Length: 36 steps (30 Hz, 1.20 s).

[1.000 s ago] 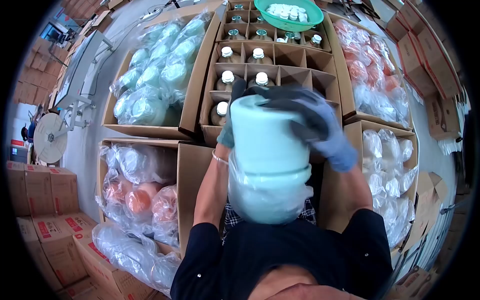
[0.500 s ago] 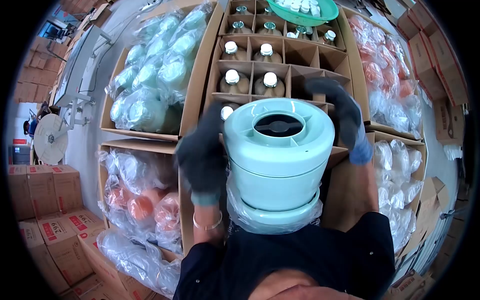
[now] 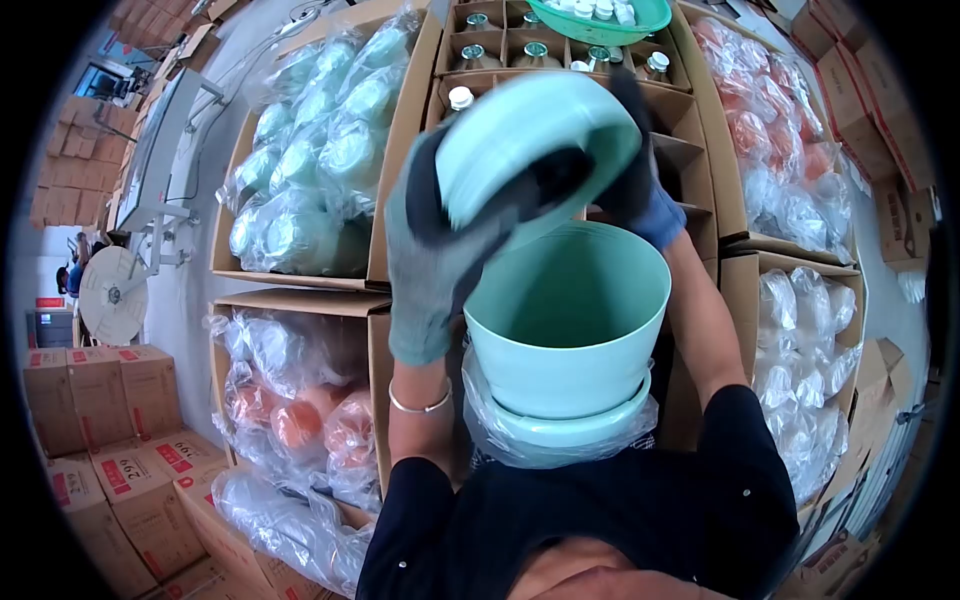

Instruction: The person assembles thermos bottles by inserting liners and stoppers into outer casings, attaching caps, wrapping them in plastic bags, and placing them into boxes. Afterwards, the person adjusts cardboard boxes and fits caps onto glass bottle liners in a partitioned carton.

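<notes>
Above the pot, a mint-green ring-shaped lid [image 3: 530, 125] is tilted up and slightly blurred. My left hand [image 3: 428, 250], in a grey glove with a black coating, grips its left side. At its right edge, my right hand [image 3: 630, 165] in a similar glove is closed on it; the fingers are partly hidden. Below stands a mint-green pot [image 3: 570, 355], upright, its mouth uncovered and the inside visible. A matching tray-like base [image 3: 560, 430] sits under the pot, with clear plastic film [image 3: 485, 415] around it, close against my body.
Ahead, a divided carton [image 3: 690, 155] holds several glass bottles, and a green basin [image 3: 610, 28] of white caps rests on it. Cartons of plastic-wrapped green [image 3: 300, 160] and orange [image 3: 295, 420] items flank me. Stacked boxes [image 3: 95, 395] stand at left.
Both hands have closed on the lid and lifted it off the pot, tilting it up and away from me. The pot's inside now shows.
</notes>
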Tool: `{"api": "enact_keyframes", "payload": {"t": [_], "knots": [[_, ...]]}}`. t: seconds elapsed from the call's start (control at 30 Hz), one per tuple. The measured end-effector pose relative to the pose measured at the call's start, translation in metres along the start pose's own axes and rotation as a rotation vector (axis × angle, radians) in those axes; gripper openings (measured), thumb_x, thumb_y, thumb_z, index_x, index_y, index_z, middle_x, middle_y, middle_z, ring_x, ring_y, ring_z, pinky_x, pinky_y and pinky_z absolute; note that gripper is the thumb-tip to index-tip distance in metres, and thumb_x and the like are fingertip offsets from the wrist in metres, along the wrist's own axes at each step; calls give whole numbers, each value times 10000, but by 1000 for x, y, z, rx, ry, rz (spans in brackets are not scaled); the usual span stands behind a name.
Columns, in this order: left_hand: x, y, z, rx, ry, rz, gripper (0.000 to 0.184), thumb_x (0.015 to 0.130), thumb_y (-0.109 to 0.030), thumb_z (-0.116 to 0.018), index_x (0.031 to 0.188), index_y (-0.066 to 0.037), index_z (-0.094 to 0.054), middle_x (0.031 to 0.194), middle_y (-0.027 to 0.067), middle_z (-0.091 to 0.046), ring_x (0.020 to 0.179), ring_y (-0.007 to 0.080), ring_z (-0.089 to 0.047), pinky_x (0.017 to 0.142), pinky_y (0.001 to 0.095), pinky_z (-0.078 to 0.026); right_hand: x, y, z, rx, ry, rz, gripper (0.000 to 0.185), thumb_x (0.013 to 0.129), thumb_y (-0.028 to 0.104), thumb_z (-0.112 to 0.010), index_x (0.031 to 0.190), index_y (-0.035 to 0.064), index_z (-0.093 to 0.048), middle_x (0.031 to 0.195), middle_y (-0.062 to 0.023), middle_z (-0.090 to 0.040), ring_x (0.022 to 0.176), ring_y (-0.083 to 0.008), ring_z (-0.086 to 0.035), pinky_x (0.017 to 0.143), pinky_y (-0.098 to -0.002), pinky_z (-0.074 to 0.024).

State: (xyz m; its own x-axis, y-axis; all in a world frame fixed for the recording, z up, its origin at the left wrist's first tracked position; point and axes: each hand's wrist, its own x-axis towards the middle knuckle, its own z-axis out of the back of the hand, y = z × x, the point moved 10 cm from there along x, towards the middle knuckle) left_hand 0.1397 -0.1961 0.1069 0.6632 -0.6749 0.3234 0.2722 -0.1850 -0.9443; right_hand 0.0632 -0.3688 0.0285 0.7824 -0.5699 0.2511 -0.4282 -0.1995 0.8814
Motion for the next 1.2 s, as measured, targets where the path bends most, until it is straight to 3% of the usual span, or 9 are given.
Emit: {"api": "enact_keyframes", "payload": {"t": [0.17,0.23,0.3,0.53,0.57,0.63,0.8,1.03,1.2], "knots": [[38,100,34,-185,-356,174,282,781,-123,-670,1000,43,-604,815,114,-653,752,166,-623,685,310,-493,22,25,-14,-864,-5,651,493,865,135,-583,1316,-7,-446,1305,-165,-512,1200,-283,-492,1036,-357,-358],[34,105,38,433,-416,89,263,788,-131,-665,991,30,-617,836,85,-665,773,203,-619,712,355,-488,2,15,-57,-1126,184,711,509,852,206,-602,1316,40,-472,1197,-173,-582,1090,-304,-568,958,-373,-423],[24,156,43,491,-468,162,271,877,-138,-596,1098,17,-583,1005,69,-648,888,223,-608,807,372,-494,21,-89,19,-863,170,-211,511,851,351,-593,1295,120,-489,984,-206,-634,929,-355,-615,830,-398,-482],[12,174,30,301,-330,156,288,902,-137,-558,1148,13,-548,1064,72,-621,928,214,-598,834,361,-491,27,-224,105,-1571,291,-195,705,760,357,-694,1379,198,-396,1332,-257,-429,1179,-418,-468,986,-474,-396],[9,174,25,269,-296,150,291,905,-136,-553,1155,12,-544,1072,73,-618,934,213,-596,838,360,-491,32,-255,125,-1550,201,121,728,755,368,-697,1387,187,-385,1307,-246,-458,1165,-399,-481,981,-471,-399],[5,171,16,166,-225,140,296,913,-136,-542,1169,11,-534,1089,74,-610,945,210,-593,846,357,-490,39,-220,97,-1526,322,-43,647,716,294,-737,1291,164,-472,1153,-200,-531,1073,-382,-521,930,-455,-429],[7,159,-15,-244,2,148,309,930,-135,-515,1205,7,-509,1131,77,-591,974,204,-586,865,350,-488,36,26,-13,-1383,50,605,461,624,237,-789,995,62,-577,936,-150,-568,883,-345,-546,755,-434,-449],[14,114,-43,-715,306,158,328,955,-134,-476,1254,2,-474,1190,80,-564,1015,196,-575,892,339,-486,-92,100,-119,-1607,1009,1126,383,782,362,-580,1145,238,-582,1255,-106,-513,1116,-301,-529,965,-501,-418],[-31,138,-32,-847,388,230,343,973,-133,-449,1290,-1,-450,1233,83,-545,1044,189,-567,912,332,-484,-35,152,-47,-1138,134,679,715,836,277,-638,1436,56,-319,1464,-144,-323,1348,-304,-312,1121,-408,-239]]}}
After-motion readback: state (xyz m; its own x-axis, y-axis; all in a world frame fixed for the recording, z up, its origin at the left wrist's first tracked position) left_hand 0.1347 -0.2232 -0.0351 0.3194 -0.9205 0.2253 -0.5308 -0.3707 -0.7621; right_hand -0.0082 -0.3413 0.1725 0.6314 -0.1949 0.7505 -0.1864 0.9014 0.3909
